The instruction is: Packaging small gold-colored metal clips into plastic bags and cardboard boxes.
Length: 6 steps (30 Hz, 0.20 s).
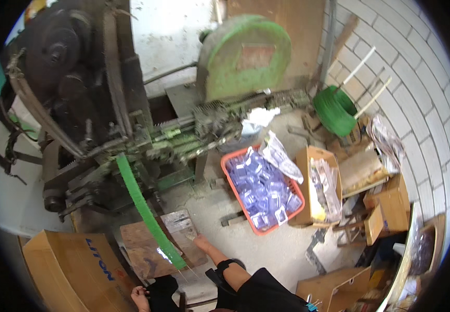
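Observation:
A long green strip (149, 213) with a ridged edge hangs out of the dark machine (131, 130) and slopes down over a wooden board (141, 249). Thin wire-like rods stick out of its lower end. My right hand (202, 242) is at the right edge of that board, beside the strip; its fingers are small and hard to make out. Low at the left, my left hand (140, 298) is next to a large cardboard box (74, 265), its fingers curled. Whether anything lies in them is hidden.
A red basket (265, 231) of clear purplish plastic pieces stands right of the machine. Beyond it are an open carton (300, 177), a green tub (334, 117) with sticks, and more cardboard boxes (391, 203) by the brick wall. A green rounded guard (251, 57) rises behind.

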### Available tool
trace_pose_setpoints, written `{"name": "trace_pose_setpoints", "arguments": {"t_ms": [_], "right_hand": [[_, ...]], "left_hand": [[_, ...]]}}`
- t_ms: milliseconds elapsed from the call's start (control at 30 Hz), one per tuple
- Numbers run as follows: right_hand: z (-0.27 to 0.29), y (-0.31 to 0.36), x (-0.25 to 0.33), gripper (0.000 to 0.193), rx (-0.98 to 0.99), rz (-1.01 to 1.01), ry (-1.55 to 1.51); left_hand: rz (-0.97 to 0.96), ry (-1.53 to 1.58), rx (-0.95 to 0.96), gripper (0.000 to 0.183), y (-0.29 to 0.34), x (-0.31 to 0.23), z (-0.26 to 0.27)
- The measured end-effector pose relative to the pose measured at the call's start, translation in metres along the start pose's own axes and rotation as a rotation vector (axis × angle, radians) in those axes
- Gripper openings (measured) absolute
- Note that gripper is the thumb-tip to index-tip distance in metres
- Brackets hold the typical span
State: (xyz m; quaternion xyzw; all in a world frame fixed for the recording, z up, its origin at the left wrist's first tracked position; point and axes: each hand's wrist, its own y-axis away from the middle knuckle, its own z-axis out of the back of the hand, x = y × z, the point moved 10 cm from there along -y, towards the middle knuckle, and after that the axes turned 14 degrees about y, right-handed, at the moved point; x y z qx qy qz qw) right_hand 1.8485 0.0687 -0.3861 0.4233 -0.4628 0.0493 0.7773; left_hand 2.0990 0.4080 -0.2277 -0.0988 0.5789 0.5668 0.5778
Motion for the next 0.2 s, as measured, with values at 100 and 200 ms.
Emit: {"name": "trace_pose_setpoints", "arguments": {"t_ms": [100,200], "right_hand": [[0.005,0.055,0.093,0.084,0.0,-0.099,-0.155],[-0.011,0.052,0.077,0.092,0.24,-0.081,-0.36]], "left_hand": [[-0.082,0.037,0.111,0.012,-0.023,0.012,0.0],[-0.127,0.063,0.212,0.008,-0.063,0.016,-0.017]]}}
